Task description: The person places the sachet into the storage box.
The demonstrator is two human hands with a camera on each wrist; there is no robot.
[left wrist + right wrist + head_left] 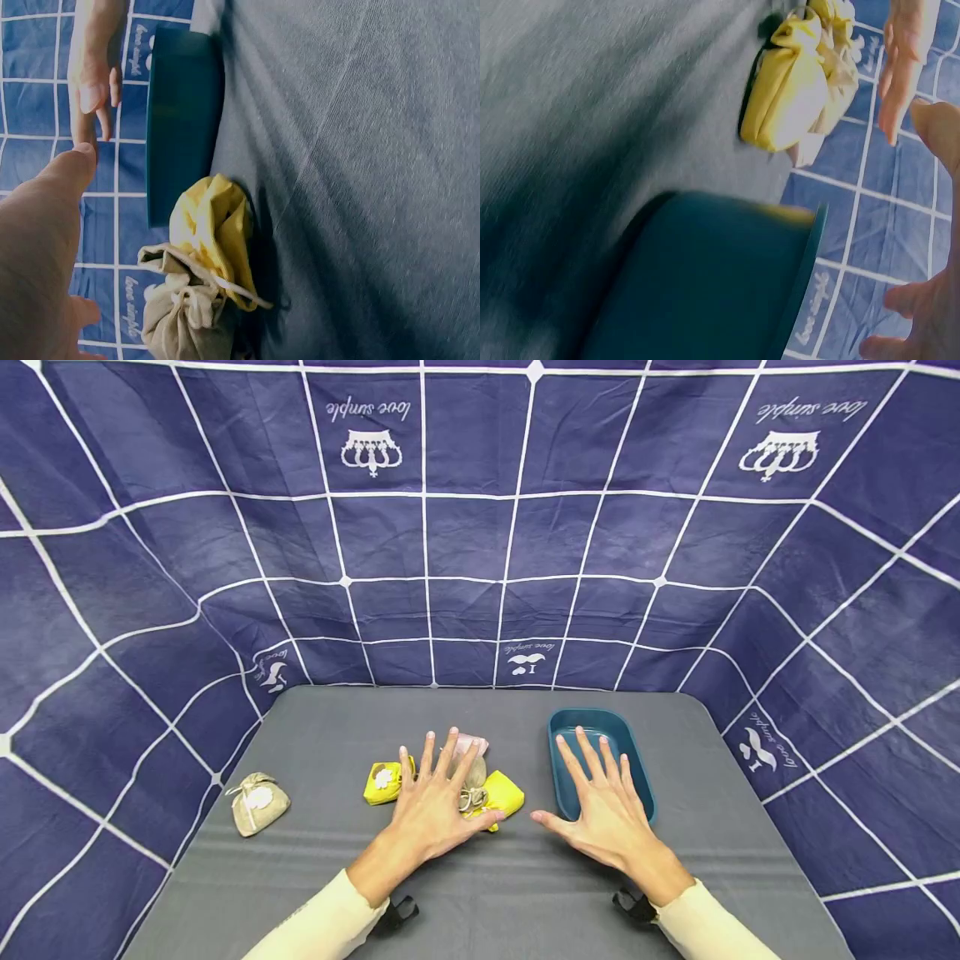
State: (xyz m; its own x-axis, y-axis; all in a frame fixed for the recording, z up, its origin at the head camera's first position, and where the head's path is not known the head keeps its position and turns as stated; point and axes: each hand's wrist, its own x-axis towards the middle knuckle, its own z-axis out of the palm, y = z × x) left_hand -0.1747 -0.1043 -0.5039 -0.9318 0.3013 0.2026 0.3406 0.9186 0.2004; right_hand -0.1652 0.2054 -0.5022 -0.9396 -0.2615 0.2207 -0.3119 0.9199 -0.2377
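Note:
My left hand [431, 810], fingers spread and palm down, hovers over a cluster of small drawstring pouches and partly hides them. A yellow pouch [505, 792] shows by its thumb, another yellow pouch [381, 783] on its left, and a pink pouch [473, 744] beyond the fingertips. Between the yellow ones, a beige pouch [191, 322] leans against the nearer yellow pouch [210, 232] in the left wrist view. My right hand [606, 818] is spread the same way above the near part of a teal tray [643, 777]. Neither hand holds anything.
Apart from the cluster, a beige pouch [258, 804] with a white flower patch lies at the left of the grey table [525, 893]. Blue cloth [480, 535] with white grid lines stands around the back and both sides.

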